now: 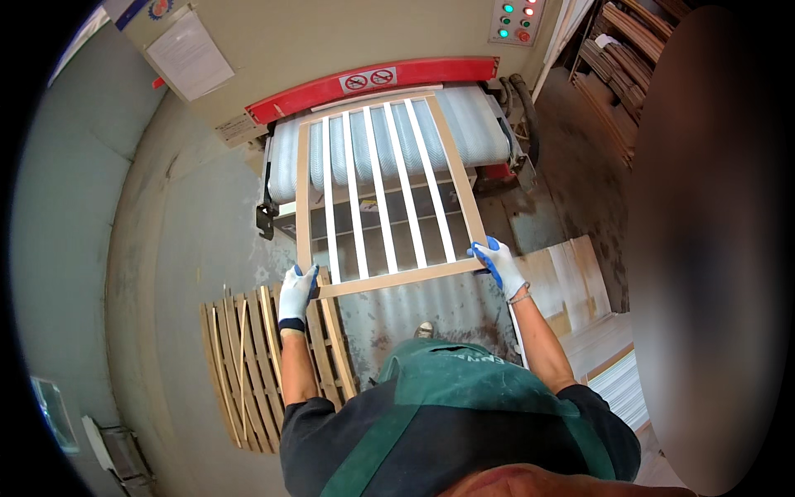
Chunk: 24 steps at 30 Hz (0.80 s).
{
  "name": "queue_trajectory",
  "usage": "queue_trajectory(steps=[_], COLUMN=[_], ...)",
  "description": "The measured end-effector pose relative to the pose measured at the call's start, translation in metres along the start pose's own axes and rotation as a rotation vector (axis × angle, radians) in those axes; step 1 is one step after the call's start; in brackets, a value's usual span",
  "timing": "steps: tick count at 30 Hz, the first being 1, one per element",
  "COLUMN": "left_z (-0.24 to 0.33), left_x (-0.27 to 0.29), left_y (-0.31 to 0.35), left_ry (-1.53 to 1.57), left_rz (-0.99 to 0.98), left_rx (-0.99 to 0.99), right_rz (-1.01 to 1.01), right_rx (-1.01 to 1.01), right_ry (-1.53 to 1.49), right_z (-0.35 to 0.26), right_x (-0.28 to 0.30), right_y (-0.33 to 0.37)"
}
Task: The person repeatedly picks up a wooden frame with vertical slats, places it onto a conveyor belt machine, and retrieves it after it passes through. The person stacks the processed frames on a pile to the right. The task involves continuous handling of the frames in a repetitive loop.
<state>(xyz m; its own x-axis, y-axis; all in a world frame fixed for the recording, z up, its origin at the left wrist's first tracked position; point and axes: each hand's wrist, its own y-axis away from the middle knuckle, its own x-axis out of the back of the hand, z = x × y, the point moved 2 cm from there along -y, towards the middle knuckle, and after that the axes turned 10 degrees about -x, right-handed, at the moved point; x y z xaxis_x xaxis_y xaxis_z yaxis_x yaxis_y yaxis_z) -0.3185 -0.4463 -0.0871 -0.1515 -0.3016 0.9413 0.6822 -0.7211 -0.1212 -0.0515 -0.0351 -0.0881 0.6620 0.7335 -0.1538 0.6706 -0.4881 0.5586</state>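
A slatted wooden frame (pixel 397 279) with tan outer rails and several white bars stretches between my hands and a large machine. Its far end rests on the machine's pale ribbed conveyor belt (pixel 480 132), just under a red guard bar (pixel 439 70). My left hand (pixel 296 291), in a white and blue work glove, is closed round the near left corner of the frame. At the near right corner, my right hand (pixel 498 263), gloved the same way, grips the frame with its fingers over the rail. The frame's near end is held up off the floor.
A slatted wooden pallet (pixel 263 364) lies on the floor to the left. Flat boards (pixel 571 282) and a stack of white panels (pixel 621 389) stand at the right. A control panel (pixel 517 21) with lit buttons is on the machine. Stacked timber (pixel 617 70) fills the far right.
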Motion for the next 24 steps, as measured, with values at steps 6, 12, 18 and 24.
queue_trajectory(steps=[6, 12, 18, 24], left_z=[0.002, -0.01, -0.077, -0.069], left_x=[0.004, 0.014, -0.005, 0.017], left_y=[-0.035, -0.068, -0.096, -0.15], left_ry=[0.509, 0.41, -0.051, 0.506], left_rz=[-0.056, -0.084, 0.031, 0.034], left_rx=[0.354, 0.292, -0.258, 0.292], right_rz=[-0.036, 0.07, 0.179, 0.562], right_rx=[-0.079, -0.232, -0.286, -0.03], right_ry=[-0.127, -0.299, -0.502, -0.647], right_z=[0.064, 0.156, 0.208, 0.24], right_x=[0.039, 0.081, 0.119, 0.181], right_y=[0.026, 0.07, 0.092, 0.155])
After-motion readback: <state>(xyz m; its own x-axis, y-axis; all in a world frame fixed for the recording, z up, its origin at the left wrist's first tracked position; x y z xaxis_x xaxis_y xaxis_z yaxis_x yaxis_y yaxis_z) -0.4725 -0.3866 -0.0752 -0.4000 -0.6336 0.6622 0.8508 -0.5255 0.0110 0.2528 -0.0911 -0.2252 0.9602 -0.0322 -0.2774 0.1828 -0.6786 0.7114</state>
